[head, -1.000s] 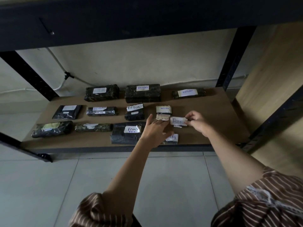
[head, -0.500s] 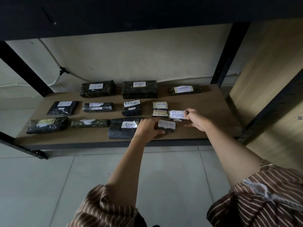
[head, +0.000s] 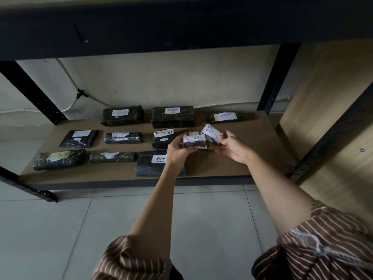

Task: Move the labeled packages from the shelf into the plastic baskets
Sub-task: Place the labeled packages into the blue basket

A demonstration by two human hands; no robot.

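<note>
My left hand (head: 178, 149) grips a small dark package with a white "RETURN" label (head: 194, 138), lifted off the wooden shelf (head: 252, 150). My right hand (head: 234, 147) holds a second small package labeled "Return" (head: 212, 133), tilted, just right of the first. Behind the two held packages a third small package is mostly hidden. Several other dark wrapped packages with white labels lie in rows on the shelf, among them a black bag labeled "Return" (head: 151, 161) under my left wrist. No basket is in view.
Black metal uprights (head: 276, 77) frame the shelf, and a dark upper shelf board (head: 181, 25) hangs overhead. A light wooden panel (head: 333, 93) stands at the right. A white cable runs along the back wall. Grey tiled floor (head: 60, 229) lies below.
Both hands have lifted their labeled packages off the shelf board and brought them together; the right-hand package is now tilted up.
</note>
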